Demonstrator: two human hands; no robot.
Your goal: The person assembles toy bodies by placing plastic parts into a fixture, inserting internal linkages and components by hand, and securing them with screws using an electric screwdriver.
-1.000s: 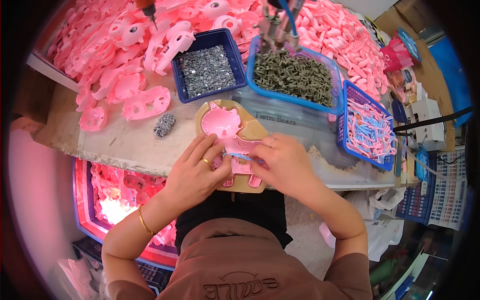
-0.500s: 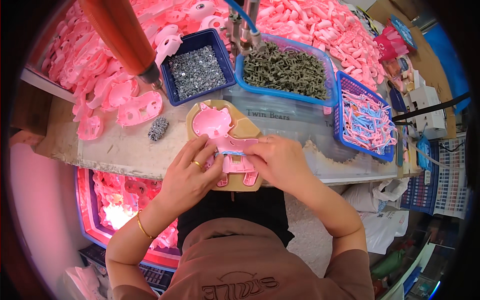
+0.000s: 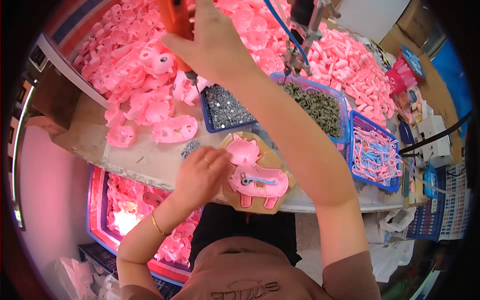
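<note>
One pink pig-shaped toy shell (image 3: pixel 255 177), flat in a tan wooden cradle (image 3: pixel 280 167) at the table (image 3: pixel 150 162) edge, blue cord across its middle. Left hand (image 3: pixel 200 175) presses its left edge, fingers spread. Right hand (image 3: pixel 212 42), previously on the shell, now grips an orange screwdriver (image 3: pixel 175 20) overhead. Behind: pink parts heap (image 3: pixel 135 65), grey pieces bin (image 3: pixel 317 107), screw tray (image 3: pixel 225 107).

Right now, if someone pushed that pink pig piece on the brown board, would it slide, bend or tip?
The pink pig piece looks like moulded hard plastic, so it would probably stay stiff. It lies flat and low, so tipping seems unlikely. It sits within the brown board and the left hand steadies it, so it would likely stay put; freed, it is probably light and slides easily.
</note>
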